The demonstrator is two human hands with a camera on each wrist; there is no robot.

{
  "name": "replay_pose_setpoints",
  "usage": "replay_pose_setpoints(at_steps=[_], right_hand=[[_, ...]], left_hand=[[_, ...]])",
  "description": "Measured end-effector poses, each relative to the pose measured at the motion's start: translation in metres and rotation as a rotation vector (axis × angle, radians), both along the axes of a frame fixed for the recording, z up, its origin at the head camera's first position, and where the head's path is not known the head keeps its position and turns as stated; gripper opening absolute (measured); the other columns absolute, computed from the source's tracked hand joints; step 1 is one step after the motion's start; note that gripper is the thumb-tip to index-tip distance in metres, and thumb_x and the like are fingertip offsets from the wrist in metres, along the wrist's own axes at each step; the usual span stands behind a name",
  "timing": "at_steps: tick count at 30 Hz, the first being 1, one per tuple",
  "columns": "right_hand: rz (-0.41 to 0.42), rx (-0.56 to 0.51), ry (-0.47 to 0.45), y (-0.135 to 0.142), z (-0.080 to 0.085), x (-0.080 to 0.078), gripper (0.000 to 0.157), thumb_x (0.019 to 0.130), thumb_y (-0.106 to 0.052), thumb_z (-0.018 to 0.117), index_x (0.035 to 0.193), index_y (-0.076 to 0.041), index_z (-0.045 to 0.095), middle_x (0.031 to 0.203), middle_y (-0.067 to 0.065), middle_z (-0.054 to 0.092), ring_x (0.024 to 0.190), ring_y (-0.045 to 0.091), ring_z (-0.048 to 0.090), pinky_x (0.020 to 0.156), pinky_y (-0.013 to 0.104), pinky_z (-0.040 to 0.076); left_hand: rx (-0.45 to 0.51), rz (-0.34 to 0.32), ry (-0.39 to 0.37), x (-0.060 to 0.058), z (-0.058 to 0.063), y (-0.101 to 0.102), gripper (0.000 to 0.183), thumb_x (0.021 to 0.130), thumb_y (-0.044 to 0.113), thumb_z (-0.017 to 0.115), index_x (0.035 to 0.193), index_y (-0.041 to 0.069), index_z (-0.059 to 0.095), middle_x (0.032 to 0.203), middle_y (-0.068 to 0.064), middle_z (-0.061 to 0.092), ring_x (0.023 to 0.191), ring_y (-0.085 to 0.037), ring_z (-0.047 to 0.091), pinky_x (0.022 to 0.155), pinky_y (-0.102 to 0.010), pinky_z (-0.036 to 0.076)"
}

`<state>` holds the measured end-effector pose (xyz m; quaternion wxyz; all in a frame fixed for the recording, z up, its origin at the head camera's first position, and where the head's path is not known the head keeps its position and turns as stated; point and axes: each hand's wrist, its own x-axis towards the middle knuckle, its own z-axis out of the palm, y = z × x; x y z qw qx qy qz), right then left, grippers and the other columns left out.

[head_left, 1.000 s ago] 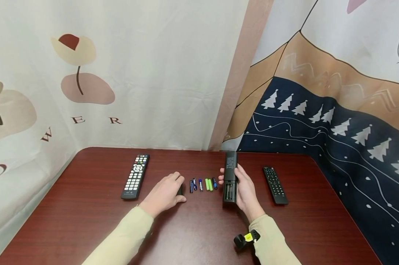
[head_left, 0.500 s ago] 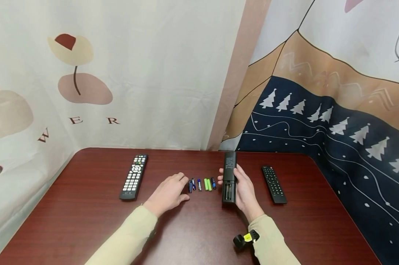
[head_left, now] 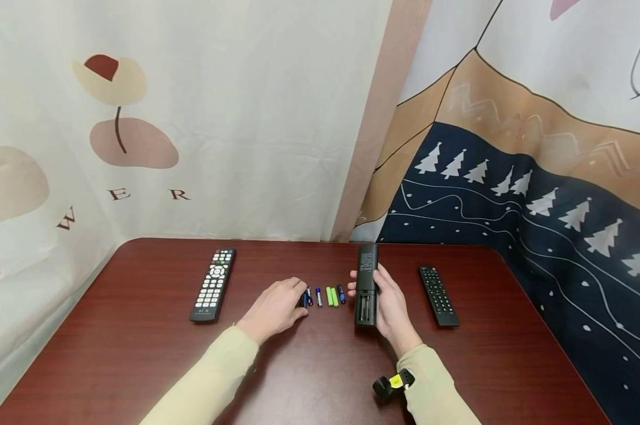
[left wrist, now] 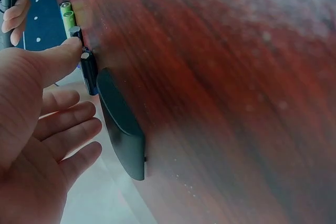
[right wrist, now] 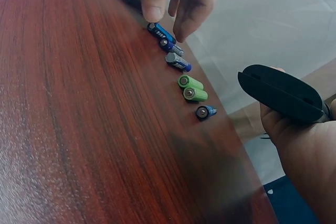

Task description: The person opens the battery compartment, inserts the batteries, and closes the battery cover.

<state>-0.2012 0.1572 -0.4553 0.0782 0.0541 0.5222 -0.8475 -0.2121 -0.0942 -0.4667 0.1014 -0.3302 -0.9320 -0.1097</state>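
My right hand [head_left: 391, 304] holds a black remote control [head_left: 366, 271] with its back up; the battery compartment [head_left: 366, 308] is uncovered and looks bare of batteries. My left hand [head_left: 277, 307] is at the left end of a battery row, thumb and fingers on either side of a dark blue battery [right wrist: 161, 33], with no firm grip visible. Along the row lie a blue-and-silver battery [right wrist: 171, 47], another one [right wrist: 178, 62], two green batteries [head_left: 332, 297] and a blue battery [head_left: 342, 294]. A black battery cover [left wrist: 123, 129] rests on the table beside my left hand, hidden in the head view.
A black remote with white buttons [head_left: 214, 285] lies on the left of the brown table [head_left: 320, 378]. On the right lies a smaller black remote [head_left: 438, 296]. Patterned curtains [head_left: 245, 118] hang behind the table. A black wrist camera [head_left: 392, 385] sits at my right sleeve.
My left hand has moved right, off the battery cover and over to the leftmost battery. My right hand and the remote in it have stayed in nearly the same place.
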Motion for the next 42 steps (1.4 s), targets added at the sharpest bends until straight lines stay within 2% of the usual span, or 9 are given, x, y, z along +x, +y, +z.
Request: replay_pose_setpoints(at_steps=[3,10,18,23,35,42], right_hand=[[0.001,-0.001,-0.005,0.000,0.000,0.001,0.048,0.114,-0.024,0.029,0.162,-0.020,0.027,0.140,0.022,0.056,0.101,0.022,0.069,0.091,0.036,0.059],[-0.001,0.005,0.002,0.000,0.001,0.001,0.048,0.114,-0.024,0.028,0.162,-0.019,0.027,0.130,0.015,0.062,0.101,0.022,0.069,0.090,0.036,0.059],[0.000,0.011,0.001,-0.001,0.003,0.001,0.048,0.114,-0.023,0.028,0.162,-0.020,0.027,0.139,0.022,0.056,0.104,0.025,0.068,0.091,0.036,0.058],[0.001,0.008,-0.003,-0.002,0.005,0.002,0.048,0.114,-0.022,0.027,0.162,-0.020,0.026,0.145,0.027,0.050,0.102,0.023,0.069,0.091,0.036,0.059],[0.001,0.015,-0.003,-0.003,0.006,0.002,0.048,0.114,-0.024,0.029,0.162,-0.021,0.029,0.134,0.017,0.061,0.103,0.025,0.069,0.093,0.038,0.058],[0.013,0.028,0.000,-0.006,0.006,0.001,0.047,0.114,-0.025,0.028,0.162,-0.022,0.028,0.139,0.021,0.057,0.101,0.023,0.069,0.096,0.041,0.057]], left_hand=[[-0.006,0.006,-0.006,0.000,-0.001,0.001,0.036,0.087,0.024,0.085,0.108,0.000,0.068,0.101,-0.011,0.069,0.094,-0.028,0.069,0.090,-0.044,0.056],[-0.034,0.012,-0.022,-0.001,-0.003,0.005,0.032,0.090,0.022,0.082,0.108,0.000,0.068,0.103,-0.012,0.069,0.096,-0.029,0.070,0.093,-0.046,0.055],[-0.013,0.022,-0.048,0.002,-0.001,0.005,0.029,0.089,0.016,0.082,0.108,0.000,0.067,0.106,-0.013,0.070,0.098,-0.031,0.070,0.095,-0.048,0.054],[-0.019,0.015,-0.021,0.002,-0.001,0.004,0.029,0.088,0.017,0.083,0.105,0.002,0.066,0.100,-0.010,0.068,0.093,-0.030,0.069,0.093,-0.047,0.054],[0.013,0.016,0.001,0.005,0.004,0.001,0.033,0.087,0.019,0.084,0.107,0.001,0.066,0.100,-0.011,0.067,0.095,-0.030,0.068,0.092,-0.045,0.055],[0.026,0.003,0.084,0.006,0.007,-0.001,0.033,0.083,0.020,0.088,0.101,0.005,0.064,0.094,-0.006,0.063,0.089,-0.026,0.065,0.092,-0.042,0.055]])
